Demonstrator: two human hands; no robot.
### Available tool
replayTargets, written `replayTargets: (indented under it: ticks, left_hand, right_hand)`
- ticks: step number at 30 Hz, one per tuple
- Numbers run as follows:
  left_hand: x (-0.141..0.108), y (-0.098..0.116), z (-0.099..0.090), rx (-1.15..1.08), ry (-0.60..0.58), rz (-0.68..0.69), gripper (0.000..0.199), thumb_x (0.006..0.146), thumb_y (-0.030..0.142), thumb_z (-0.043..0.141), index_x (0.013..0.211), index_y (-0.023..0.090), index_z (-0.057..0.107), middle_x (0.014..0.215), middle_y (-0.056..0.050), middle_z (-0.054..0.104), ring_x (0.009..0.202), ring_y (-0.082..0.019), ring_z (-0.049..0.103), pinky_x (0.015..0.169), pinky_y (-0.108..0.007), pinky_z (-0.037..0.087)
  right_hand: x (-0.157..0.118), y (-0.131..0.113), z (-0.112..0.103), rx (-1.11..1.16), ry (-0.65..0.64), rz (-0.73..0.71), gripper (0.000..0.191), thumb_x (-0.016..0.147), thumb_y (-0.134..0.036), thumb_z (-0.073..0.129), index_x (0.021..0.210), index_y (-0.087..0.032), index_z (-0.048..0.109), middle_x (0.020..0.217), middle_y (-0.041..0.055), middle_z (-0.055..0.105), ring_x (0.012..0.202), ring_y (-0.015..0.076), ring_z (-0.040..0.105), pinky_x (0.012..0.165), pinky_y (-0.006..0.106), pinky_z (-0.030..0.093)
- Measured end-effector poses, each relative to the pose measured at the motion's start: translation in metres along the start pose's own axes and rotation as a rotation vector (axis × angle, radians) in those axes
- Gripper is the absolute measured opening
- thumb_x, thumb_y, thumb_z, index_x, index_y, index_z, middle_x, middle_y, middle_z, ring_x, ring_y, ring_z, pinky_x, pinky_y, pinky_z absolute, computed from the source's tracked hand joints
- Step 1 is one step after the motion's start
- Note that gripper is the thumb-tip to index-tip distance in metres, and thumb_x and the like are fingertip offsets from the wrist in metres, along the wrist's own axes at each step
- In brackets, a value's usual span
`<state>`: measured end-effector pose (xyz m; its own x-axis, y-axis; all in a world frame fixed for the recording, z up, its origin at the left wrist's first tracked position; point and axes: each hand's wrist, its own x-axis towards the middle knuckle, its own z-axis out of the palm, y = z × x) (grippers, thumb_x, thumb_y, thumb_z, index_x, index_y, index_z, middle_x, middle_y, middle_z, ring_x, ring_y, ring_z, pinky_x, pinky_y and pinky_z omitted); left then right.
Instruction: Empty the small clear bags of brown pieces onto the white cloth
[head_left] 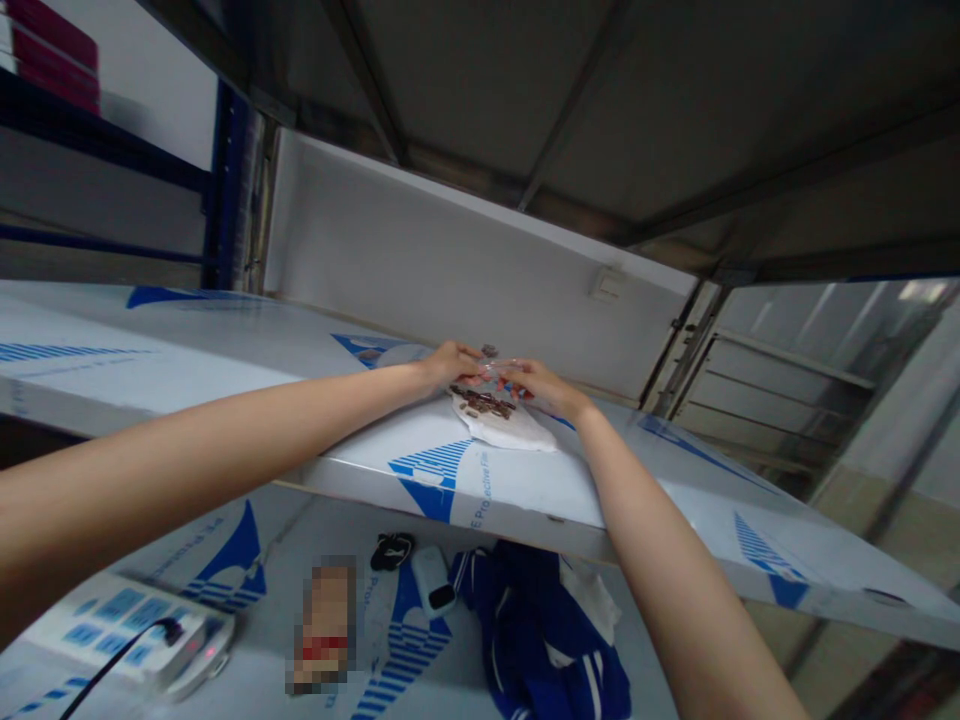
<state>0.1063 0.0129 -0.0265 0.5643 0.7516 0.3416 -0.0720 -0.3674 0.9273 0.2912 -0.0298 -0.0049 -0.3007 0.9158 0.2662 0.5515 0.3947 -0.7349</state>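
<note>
Grip: my view shows the left hand (450, 365) and right hand (546, 388) both pinching a clear plastic packet (499, 372), clenched on it as far as I can tell, with fingers hiding much of it. The packet is sitting just above a crumpled white sheet (501, 425), paper or cloth, I can't tell. Dark brown pieces (482, 402) are lying on that sheet, right under the hands. I'm judging the packet very light, soft and slippery, so I'd take it by its edges, not mid-panel. The pieces are looking small and loose, easy to scatter. A red and blue mark is showing on the packet; detail is too small to read. Everything is resting on a white table (225, 340) covered in blue-printed protective film.
</note>
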Motion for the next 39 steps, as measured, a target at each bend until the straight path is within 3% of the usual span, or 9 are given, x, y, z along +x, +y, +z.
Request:
replayTargets:
  ticks: [3,6,9,16,22,26,39]
  left_hand:
    - [0.003,-0.003,-0.001,-0.019,0.066,-0.047,0.026,0.073,0.006,0.064,0.098,0.004,0.06,0.062,-0.002,0.063,0.054,-0.009,0.055,0.057,-0.021,0.043]
    - [0.004,-0.003,-0.001,-0.019,0.146,-0.067,0.034,0.073,0.001,0.065,0.106,0.004,0.055,0.056,0.0,0.061,0.052,-0.01,0.056,0.059,-0.023,0.045]
    - [0.001,-0.001,0.001,0.017,0.161,-0.036,0.034,0.075,-0.001,0.062,0.108,0.004,0.053,0.055,0.002,0.059,0.05,-0.01,0.055,0.059,-0.023,0.046]
    - [-0.002,0.0,0.001,0.223,0.143,0.02,0.027,0.075,0.001,0.063,0.101,0.006,0.057,0.059,0.002,0.06,0.053,-0.009,0.056,0.058,-0.024,0.047]
    - [0.0,0.0,0.0,0.315,0.163,0.022,0.033,0.073,0.003,0.065,0.104,0.007,0.056,0.056,0.004,0.058,0.048,-0.009,0.054,0.052,-0.021,0.044]
    - [0.001,-0.003,-0.001,0.319,0.14,0.027,0.039,0.071,0.0,0.062,0.109,0.008,0.055,0.06,0.003,0.06,0.049,-0.009,0.055,0.051,-0.021,0.044]
    - [0.002,-0.006,0.0,0.492,0.146,0.142,0.049,0.072,0.0,0.058,0.117,0.013,0.048,0.068,0.002,0.061,0.055,-0.011,0.058,0.053,-0.02,0.045]
  right_hand:
    - [-0.006,0.001,-0.005,0.074,-0.076,0.081,0.02,0.08,-0.028,0.063,0.097,-0.02,0.068,0.104,0.0072,0.067,0.085,0.0156,0.059,0.071,0.025,0.046]
    - [-0.009,0.004,-0.01,0.087,-0.032,0.129,0.021,0.081,-0.033,0.062,0.094,-0.019,0.068,0.1,0.0074,0.067,0.079,0.0137,0.057,0.064,0.023,0.043]
    - [-0.006,0.01,-0.012,0.028,0.052,0.135,0.023,0.082,-0.036,0.059,0.085,-0.016,0.069,0.089,0.0076,0.067,0.067,0.0115,0.052,0.057,0.023,0.038]
    - [-0.002,0.015,-0.01,-0.113,0.032,0.131,0.029,0.077,-0.037,0.063,0.087,-0.012,0.072,0.082,0.0069,0.069,0.06,0.0109,0.049,0.052,0.024,0.031]
    - [-0.003,0.013,-0.01,-0.178,0.047,0.096,0.025,0.075,-0.03,0.066,0.09,-0.012,0.073,0.092,0.0081,0.072,0.077,0.0167,0.06,0.073,0.029,0.042]
    - [-0.002,0.015,-0.01,-0.21,0.062,0.056,0.021,0.075,-0.022,0.066,0.092,-0.014,0.074,0.099,0.008,0.072,0.088,0.0197,0.063,0.088,0.033,0.041]
    - [-0.001,0.021,-0.011,-0.235,0.052,0.022,0.021,0.076,-0.022,0.067,0.096,-0.016,0.073,0.103,0.008,0.071,0.093,0.0211,0.064,0.094,0.038,0.043]
